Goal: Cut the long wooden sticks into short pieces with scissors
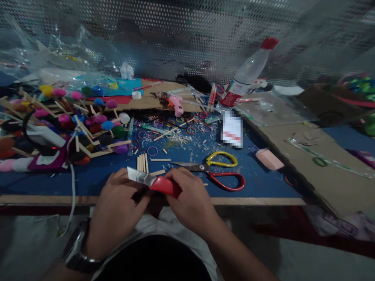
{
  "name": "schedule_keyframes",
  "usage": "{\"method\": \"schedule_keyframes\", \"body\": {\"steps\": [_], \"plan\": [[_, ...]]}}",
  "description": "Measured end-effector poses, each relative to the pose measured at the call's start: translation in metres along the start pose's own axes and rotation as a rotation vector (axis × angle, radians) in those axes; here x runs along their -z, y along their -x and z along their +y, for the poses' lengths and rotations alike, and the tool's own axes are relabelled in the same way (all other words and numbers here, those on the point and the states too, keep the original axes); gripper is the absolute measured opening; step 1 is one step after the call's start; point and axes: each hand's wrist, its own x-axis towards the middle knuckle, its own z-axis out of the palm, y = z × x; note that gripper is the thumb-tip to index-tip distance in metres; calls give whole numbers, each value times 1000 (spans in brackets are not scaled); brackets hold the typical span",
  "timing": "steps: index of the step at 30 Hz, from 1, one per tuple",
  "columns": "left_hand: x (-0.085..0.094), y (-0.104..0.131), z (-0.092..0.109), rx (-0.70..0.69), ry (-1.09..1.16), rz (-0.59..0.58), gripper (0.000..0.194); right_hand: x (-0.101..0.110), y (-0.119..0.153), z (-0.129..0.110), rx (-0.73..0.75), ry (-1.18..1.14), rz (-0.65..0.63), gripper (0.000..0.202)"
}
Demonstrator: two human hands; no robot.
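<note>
My right hand [191, 197] is closed round the red handle of a utility knife [167, 185], whose wide metal blade points left, across the top of my left hand [120, 205]. The left fingers are curled together below the blade; whatever is in them is hidden. Just beyond, short wooden sticks [142, 162] lie side by side on the blue tabletop [187, 150]. Scissors [202, 167] with one yellow and one red handle rest to the right of them, blades pointing left.
Wooden sticks with colourful round heads [99, 117] crowd the left, beside a purple-and-white device [51, 158] with a white cable. Behind are a pink glue gun [175, 104], rubber bands [152, 151] and a tilted bottle [244, 76]. Cardboard [316, 156] covers the right.
</note>
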Motion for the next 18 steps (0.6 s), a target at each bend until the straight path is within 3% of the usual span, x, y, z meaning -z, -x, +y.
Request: {"method": "schedule_keyframes", "body": {"steps": [6,10,15,18], "plan": [[-1,-2,-1,-4,26,-15,18,-1,0,2,15,-5,2,28],[2,-3,-8,-86,54,-4,18,-1,1,2,17,-2,10,32],[9,-22,-14,-110,60,44,20,-1,1,3,64,14,27,32],[5,-38,-15,-161,30,29,20,-1,2,4,81,22,44,31]]}}
